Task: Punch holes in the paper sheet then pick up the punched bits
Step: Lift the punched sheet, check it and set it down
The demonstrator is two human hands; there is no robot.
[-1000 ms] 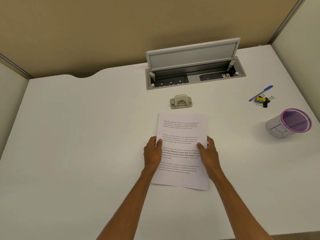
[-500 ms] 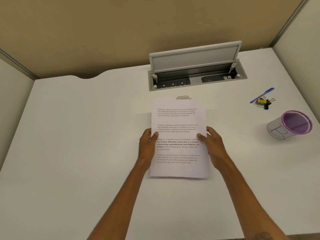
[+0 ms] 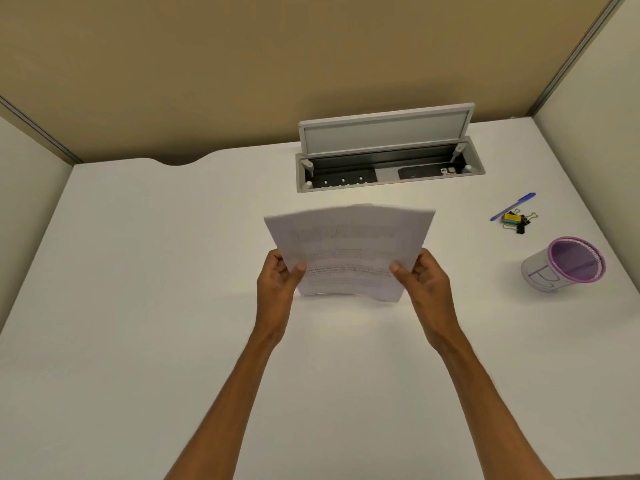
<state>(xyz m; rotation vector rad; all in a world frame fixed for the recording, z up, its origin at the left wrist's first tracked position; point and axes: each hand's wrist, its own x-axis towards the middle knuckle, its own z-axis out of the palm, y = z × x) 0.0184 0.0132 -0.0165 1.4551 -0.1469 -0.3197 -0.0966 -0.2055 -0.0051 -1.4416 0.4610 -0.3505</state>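
The paper sheet (image 3: 349, 252) is held off the white counter (image 3: 138, 271), above its middle, tilted with the top edge leaning toward the far edge; the print on it is blurred and cannot be read. The left hand (image 3: 278, 280) is closed on the sheet's left edge, thumb on the printed face and fingers behind it. The right hand (image 3: 424, 277) is closed on the right edge in the same manner, thumb in front. Each grip is shut tight on the paper; nothing else is held. The lower edge of the sheet bows slightly and a faint shadow lies on the counter below it. A recessed socket box (image 3: 389, 168) with its lid raised is set into the counter near the far edge, just beyond the sheet's top. Near the right edge a blue pen (image 3: 512, 206) lies aslant, with a small cluster of binder clips (image 3: 516, 220) touching or just beside it. Nearer the front along the same edge, a mesh cup (image 3: 562, 268) with a purple rim lies on its side, mouth turned to the right. The hole punch cannot be made out; it may be hidden behind the sheet.
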